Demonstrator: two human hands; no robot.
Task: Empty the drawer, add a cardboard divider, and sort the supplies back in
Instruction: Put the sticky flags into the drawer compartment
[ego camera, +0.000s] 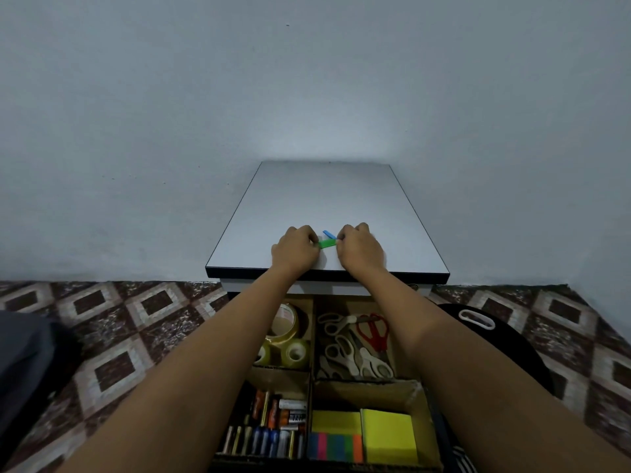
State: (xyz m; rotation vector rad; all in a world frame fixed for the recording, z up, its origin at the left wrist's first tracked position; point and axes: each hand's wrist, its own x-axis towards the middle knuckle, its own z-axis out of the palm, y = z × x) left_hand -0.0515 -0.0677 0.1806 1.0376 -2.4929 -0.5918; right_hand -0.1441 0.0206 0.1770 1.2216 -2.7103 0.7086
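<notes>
Left hand [295,250] and right hand [361,249] pinch green strip [327,244] ends; blue strip [328,233] at 12 o'clock may scatter if brushed.

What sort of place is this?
Likely a home room: patterned floor tiles, a small white cabinet against a bare wall, and a drawer of tape rolls, scissors and batteries.

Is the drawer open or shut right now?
Open. The drawer sits pulled out below the tabletop, its contents exposed from above: tape rolls, scissors, batteries and sticky notes.
</notes>
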